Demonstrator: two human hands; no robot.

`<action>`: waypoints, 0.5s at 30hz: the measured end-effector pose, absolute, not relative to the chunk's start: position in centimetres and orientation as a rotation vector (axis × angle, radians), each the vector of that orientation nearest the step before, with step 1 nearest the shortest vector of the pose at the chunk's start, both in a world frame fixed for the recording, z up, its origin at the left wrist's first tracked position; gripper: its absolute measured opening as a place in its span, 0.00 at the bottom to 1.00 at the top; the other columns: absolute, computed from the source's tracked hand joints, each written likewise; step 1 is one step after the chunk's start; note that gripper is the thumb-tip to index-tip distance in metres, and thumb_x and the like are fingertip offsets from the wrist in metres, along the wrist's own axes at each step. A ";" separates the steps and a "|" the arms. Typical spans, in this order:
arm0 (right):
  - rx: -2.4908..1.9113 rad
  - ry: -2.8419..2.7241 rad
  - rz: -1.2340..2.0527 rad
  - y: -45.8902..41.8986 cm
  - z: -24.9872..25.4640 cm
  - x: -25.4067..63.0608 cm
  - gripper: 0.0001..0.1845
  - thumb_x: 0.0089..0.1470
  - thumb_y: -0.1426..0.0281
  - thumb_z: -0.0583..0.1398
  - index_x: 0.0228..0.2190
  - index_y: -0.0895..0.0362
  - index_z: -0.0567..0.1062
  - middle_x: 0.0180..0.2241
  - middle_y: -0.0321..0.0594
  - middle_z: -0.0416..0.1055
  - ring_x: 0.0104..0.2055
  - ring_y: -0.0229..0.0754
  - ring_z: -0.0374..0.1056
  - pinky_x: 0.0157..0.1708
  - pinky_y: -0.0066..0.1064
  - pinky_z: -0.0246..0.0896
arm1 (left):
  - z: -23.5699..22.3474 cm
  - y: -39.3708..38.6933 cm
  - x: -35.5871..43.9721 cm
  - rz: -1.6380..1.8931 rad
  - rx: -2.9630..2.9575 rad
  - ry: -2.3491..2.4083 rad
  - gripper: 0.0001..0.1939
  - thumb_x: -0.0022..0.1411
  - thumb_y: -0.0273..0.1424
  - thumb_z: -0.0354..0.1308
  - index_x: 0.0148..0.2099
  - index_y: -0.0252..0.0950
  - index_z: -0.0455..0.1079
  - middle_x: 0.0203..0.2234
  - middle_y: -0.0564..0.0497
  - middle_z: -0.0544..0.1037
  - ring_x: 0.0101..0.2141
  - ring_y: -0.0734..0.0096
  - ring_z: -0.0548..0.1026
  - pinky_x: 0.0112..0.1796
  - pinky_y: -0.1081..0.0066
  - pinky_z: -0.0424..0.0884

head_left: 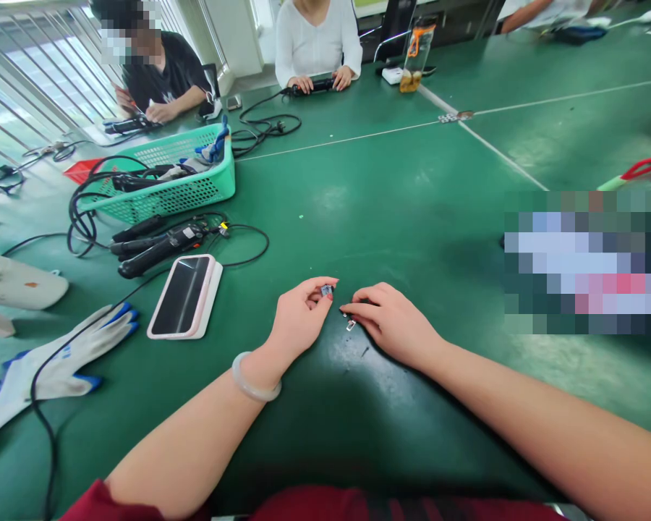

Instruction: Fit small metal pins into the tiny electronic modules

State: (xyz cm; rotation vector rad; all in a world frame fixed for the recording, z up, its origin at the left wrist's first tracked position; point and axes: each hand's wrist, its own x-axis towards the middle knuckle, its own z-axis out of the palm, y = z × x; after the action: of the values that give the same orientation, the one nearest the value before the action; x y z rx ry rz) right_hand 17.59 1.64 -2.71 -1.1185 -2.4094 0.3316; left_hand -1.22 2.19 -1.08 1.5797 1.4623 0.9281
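My left hand [302, 311] is closed in a pinch above the table. Between its thumb and forefinger is a small grey-blue block [326, 290] that looks like an electronic part. To its right, my right hand [389, 318] is low over the tabletop, its fingers bent and their tips close together. Something tiny and dark shows at those fingertips, too small to name. A small shiny metal piece [350, 325] is just below them; whether the fingers touch it I cannot tell. A thin dark sliver [365, 352] lies nearer to me.
Left on the green table [325, 195] are a phone [181, 297], black corded tools [160, 246], a turquoise basket [179, 192] and a white-blue glove [70, 354]. A bottle [417, 58] stands at the back. Co-workers sit across the table, two handling black tools.
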 end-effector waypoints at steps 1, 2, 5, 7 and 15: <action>-1.117 -2.415 0.316 1.7 -2.7 17.5 0.13 0.58 0.72 0.55 0.41 0.52 0.78 0.40 0.42 0.73 0.41 0.43 0.63 0.43 0.38 0.63 | -1.1 2.2 -1.2 0.927 1.579 1.459 0.14 0.57 0.29 0.56 0.46 0.37 0.73 0.36 0.49 0.80 0.33 0.72 0.77 0.36 0.72 0.73; -1.118 -2.418 0.305 1.8 -2.7 17.5 0.13 0.58 0.72 0.55 0.40 0.52 0.78 0.39 0.42 0.73 0.41 0.43 0.63 0.43 0.38 0.62 | -1.2 2.2 -1.1 0.923 1.573 1.451 0.14 0.56 0.29 0.56 0.46 0.37 0.73 0.35 0.49 0.79 0.32 0.72 0.77 0.36 0.72 0.73; -1.140 -2.420 0.306 1.9 -2.6 17.4 0.10 0.58 0.72 0.56 0.36 0.54 0.79 0.38 0.41 0.73 0.39 0.43 0.62 0.42 0.37 0.62 | -1.1 2.1 -0.9 0.909 1.533 1.410 0.15 0.56 0.27 0.56 0.47 0.35 0.72 0.31 0.49 0.79 0.33 0.72 0.77 0.38 0.72 0.74; -1.153 -2.419 0.310 2.0 -2.5 17.4 0.09 0.58 0.71 0.57 0.33 0.55 0.78 0.36 0.41 0.73 0.38 0.42 0.62 0.41 0.37 0.61 | -1.0 2.0 -0.8 0.889 1.514 1.392 0.16 0.56 0.26 0.56 0.48 0.35 0.72 0.31 0.49 0.80 0.33 0.72 0.78 0.38 0.72 0.75; -1.153 -2.456 0.248 1.8 -2.5 17.3 0.07 0.57 0.68 0.58 0.31 0.56 0.76 0.33 0.41 0.73 0.37 0.42 0.63 0.40 0.36 0.60 | -0.4 1.6 -0.5 0.788 1.605 1.407 0.14 0.57 0.27 0.55 0.47 0.36 0.72 0.30 0.51 0.80 0.32 0.72 0.79 0.38 0.72 0.75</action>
State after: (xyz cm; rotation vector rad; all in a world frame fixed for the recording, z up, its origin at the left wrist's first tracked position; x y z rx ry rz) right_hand 17.27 1.80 -2.46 -1.1534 -2.4555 0.2478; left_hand -0.53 1.61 -0.43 1.6055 1.4071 0.7880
